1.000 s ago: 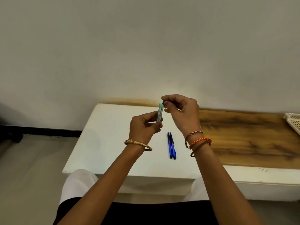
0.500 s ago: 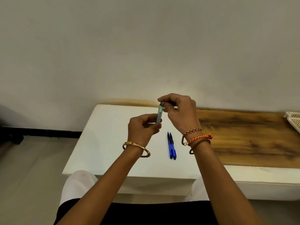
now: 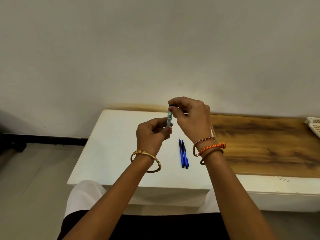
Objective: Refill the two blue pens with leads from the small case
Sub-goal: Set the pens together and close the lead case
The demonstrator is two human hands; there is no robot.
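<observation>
Plain pale wall fills the far half of my head view, and below it sits a low white table that joins a brown wooden top on the right.

Above the white part I hold one small case, a slim clear tube with a label, standing close to upright with its long axis running near to far. My left hand pinches its lower end between thumb and fingers. My right hand closes on the top end, where a bit of green cap shows under my fingertips. I cannot tell whether the cap has come free of the tube. As I judge it, I am opening the case, and the pull has to run along that axis, up and away from my left grip.

Two blue pens lie on the table, touching side by side, tips pointing far, just near and right of the case. They sit between my wrists, nearer my right one. Neither looks refilled yet.

One white basket shows at the far right edge.
</observation>
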